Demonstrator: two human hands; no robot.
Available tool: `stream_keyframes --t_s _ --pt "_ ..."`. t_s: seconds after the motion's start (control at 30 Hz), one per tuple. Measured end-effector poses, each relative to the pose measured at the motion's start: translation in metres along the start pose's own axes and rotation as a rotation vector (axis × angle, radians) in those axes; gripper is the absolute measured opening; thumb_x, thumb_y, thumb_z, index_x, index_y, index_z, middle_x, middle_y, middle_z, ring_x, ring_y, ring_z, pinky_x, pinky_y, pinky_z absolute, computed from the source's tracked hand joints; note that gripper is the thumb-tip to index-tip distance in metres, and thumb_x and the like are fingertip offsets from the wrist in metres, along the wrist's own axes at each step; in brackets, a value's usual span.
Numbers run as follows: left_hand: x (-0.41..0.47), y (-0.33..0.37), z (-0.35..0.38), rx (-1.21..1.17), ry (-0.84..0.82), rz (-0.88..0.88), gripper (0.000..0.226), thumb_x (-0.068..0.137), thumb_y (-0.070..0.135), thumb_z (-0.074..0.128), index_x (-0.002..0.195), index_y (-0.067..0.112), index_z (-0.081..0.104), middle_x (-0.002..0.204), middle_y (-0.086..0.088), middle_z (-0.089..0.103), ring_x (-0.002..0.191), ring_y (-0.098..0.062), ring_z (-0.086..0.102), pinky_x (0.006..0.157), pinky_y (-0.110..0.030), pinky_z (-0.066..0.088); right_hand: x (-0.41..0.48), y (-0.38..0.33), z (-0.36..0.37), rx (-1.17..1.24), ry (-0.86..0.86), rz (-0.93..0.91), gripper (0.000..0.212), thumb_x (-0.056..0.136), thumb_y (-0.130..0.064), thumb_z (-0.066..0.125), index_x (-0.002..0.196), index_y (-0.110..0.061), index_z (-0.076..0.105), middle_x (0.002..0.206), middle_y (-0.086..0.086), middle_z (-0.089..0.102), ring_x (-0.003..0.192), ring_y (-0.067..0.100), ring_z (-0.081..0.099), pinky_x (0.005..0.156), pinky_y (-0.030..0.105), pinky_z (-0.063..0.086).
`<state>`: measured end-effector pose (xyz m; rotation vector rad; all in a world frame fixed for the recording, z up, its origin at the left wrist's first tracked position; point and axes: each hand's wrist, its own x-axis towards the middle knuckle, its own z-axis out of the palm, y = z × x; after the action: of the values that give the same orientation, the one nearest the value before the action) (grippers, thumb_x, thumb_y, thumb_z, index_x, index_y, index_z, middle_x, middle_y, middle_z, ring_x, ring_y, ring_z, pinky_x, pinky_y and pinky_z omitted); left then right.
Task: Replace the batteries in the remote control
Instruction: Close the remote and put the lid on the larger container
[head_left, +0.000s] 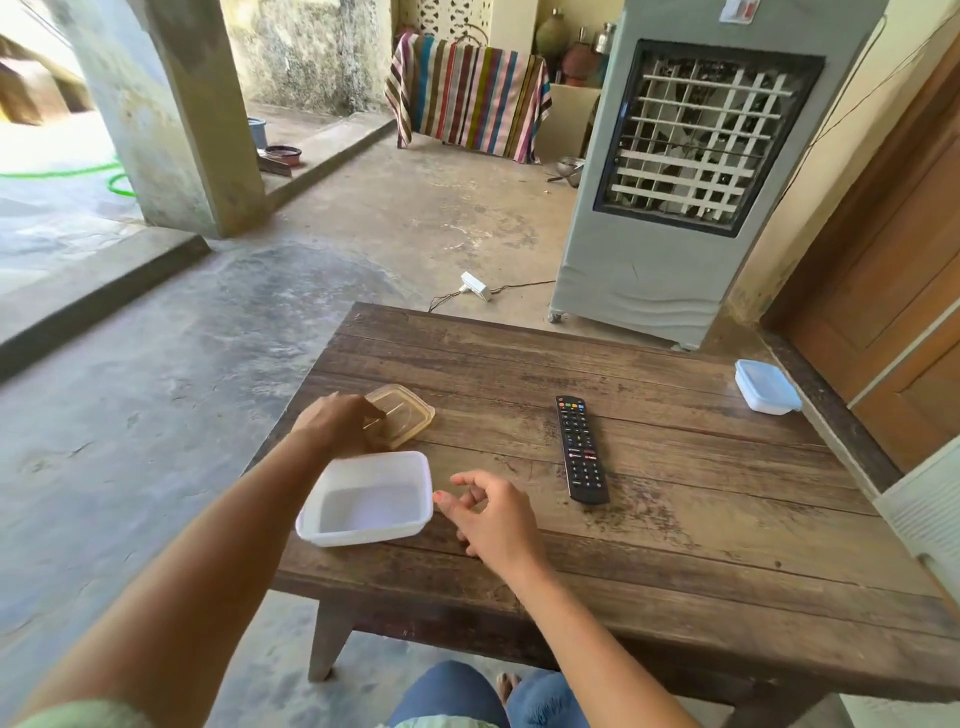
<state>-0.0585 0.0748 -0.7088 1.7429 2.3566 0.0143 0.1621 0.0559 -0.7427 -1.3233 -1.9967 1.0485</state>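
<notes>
Remote control (582, 449), black and lying buttons-up, rests flat on the wooden tabletop (675, 525), untouched, just to the right of the right hand (491, 512) and pointing away from the person. That hand hovers low over the wood with its grip loose and narrow: thumb and forefinger curl toward each other in a small ring but hold nothing. Immediately to its left, nearly touching the thumb tip, sits an open white plastic container (370, 499); it looks empty, though its pale floor is hard to read.

Beyond that container, the left hand (337, 422) reaches forward and presses its fingers on the near corner of a clear, yellowish lid (402, 415), which lies flat on the wood. Whether the grip pinches the lid's edge or only rests on top cannot be told, as the fingers hide the contact.

Far off to the right of both hands, near the back right edge of the tabletop, stands a second small container (766, 387), closed with a blue lid. Past the tabletop a grey air cooler (691, 171) stands on the concrete floor.
</notes>
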Motion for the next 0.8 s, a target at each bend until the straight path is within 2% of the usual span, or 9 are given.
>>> stream_keyframes --t_s 0.2,0.33,0.4,0.47,0.53,0.6,0.63,0.7,0.8 --pt "0.007 -0.001 -0.008 0.092 -0.047 0.122 0.04 0.078 0.037 0.063 0.118 0.031 0.061 0.116 -0.005 0.066 0.105 -0.028 0.061 0.084 -0.031 0.047 -0.001 -0.005 0.005 0.026 0.04 0.029 0.034 0.083 -0.04 0.064 0.109 -0.018 0.064 0.071 -0.01 0.058 0.068 0.017 0.067 0.063 0.039 0.059" --pt "0.002 -0.008 -0.014 -0.098 0.264 0.093 0.04 0.083 0.012 0.047 0.12 0.025 0.052 0.108 -0.017 0.068 0.092 -0.038 0.063 0.077 -0.041 0.052 0.0 -0.011 0.002 0.038 0.117 -0.023 0.027 0.081 -0.038 0.066 0.102 -0.02 0.066 0.074 -0.013 0.059 0.069 0.009 0.063 0.064 0.032 0.058" --pt "-0.004 -0.009 -0.02 -0.25 0.481 0.104 0.036 0.087 0.007 0.04 0.121 0.019 0.041 0.106 -0.015 0.069 0.082 -0.041 0.063 0.071 -0.046 0.052 0.003 -0.018 -0.001 0.028 0.154 -0.098 0.028 0.081 -0.036 0.068 0.104 -0.02 0.066 0.084 -0.009 0.063 0.076 0.007 0.06 0.069 0.026 0.054" --pt "-0.011 -0.008 -0.033 -0.449 0.61 0.129 0.032 0.089 0.004 0.039 0.12 0.013 0.042 0.104 -0.01 0.069 0.078 -0.036 0.064 0.07 -0.043 0.051 0.006 -0.026 -0.002 0.05 0.177 -0.153 0.036 0.081 -0.035 0.068 0.112 -0.018 0.062 0.1 -0.005 0.061 0.088 0.008 0.057 0.078 0.025 0.052" --pt "-0.017 -0.006 -0.05 -0.688 0.566 0.117 0.028 0.09 0.003 0.043 0.116 0.01 0.05 0.095 -0.006 0.067 0.064 -0.021 0.062 0.064 -0.032 0.048 0.009 -0.038 -0.003 0.114 0.198 -0.161 0.046 0.082 -0.035 0.066 0.123 -0.016 0.056 0.109 -0.005 0.053 0.099 0.008 0.052 0.083 0.024 0.048" --pt "-0.023 -0.006 -0.058 -0.815 0.366 0.122 0.03 0.089 -0.003 0.046 0.114 0.007 0.058 0.081 -0.004 0.061 0.044 0.002 0.051 0.05 -0.02 0.044 0.011 -0.048 -0.004 0.184 0.212 -0.115 0.055 0.083 -0.04 0.064 0.131 -0.017 0.048 0.114 -0.006 0.048 0.104 0.01 0.051 0.082 0.022 0.042" --pt "-0.027 -0.007 -0.058 -0.807 0.25 0.128 0.033 0.089 -0.006 0.045 0.115 0.009 0.06 0.075 -0.003 0.058 0.039 0.004 0.048 0.045 -0.012 0.041 0.012 -0.051 -0.003 0.213 0.199 -0.076 0.058 0.083 -0.043 0.062 0.133 -0.017 0.046 0.115 -0.006 0.048 0.105 0.011 0.051 0.081 0.021 0.04" --pt "-0.035 -0.009 -0.049 -0.722 0.09 0.144 0.033 0.088 -0.008 0.047 0.114 0.006 0.063 0.077 -0.007 0.06 0.044 0.002 0.049 0.046 -0.009 0.04 0.011 -0.054 0.001 0.233 0.149 0.002 0.056 0.083 -0.046 0.06 0.129 -0.014 0.05 0.112 -0.007 0.053 0.1 0.011 0.054 0.079 0.024 0.044" --pt "-0.045 -0.011 -0.03 -0.575 0.071 0.179 0.028 0.088 0.001 0.054 0.113 0.007 0.066 0.1 -0.017 0.07 0.076 -0.014 0.057 0.067 -0.021 0.042 0.004 -0.049 0.012 0.222 0.115 0.083 0.03 0.083 -0.03 0.067 0.107 -0.012 0.066 0.088 0.004 0.071 0.075 0.02 0.066 0.07 0.039 0.058"
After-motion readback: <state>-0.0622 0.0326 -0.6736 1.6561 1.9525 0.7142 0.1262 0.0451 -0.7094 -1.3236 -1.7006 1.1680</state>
